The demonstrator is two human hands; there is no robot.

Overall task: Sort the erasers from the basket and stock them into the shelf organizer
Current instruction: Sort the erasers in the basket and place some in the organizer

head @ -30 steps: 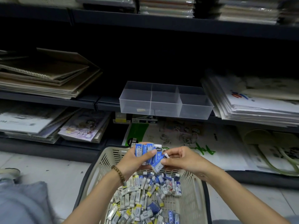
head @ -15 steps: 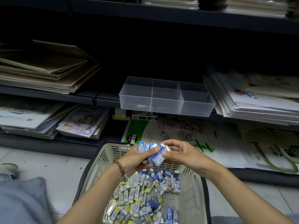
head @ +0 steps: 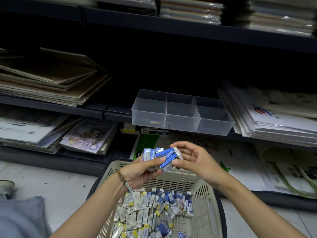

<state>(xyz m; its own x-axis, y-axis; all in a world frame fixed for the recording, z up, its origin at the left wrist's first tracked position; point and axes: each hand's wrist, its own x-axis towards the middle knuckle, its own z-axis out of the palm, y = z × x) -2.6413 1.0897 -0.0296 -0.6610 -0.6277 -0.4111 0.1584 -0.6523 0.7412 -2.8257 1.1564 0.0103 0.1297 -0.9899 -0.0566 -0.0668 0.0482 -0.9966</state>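
Squaring comes first: left grip clamps a fan of blue erasers above the basket, and right grip pinches the end one. Best to align them flush, then carry them far into one compartment of the clear organizer.

The middle shelf carries a clear organizer at its front edge, between brown pads on the left and white sheets on the right. A basket stands on the floor before the bottom shelf.
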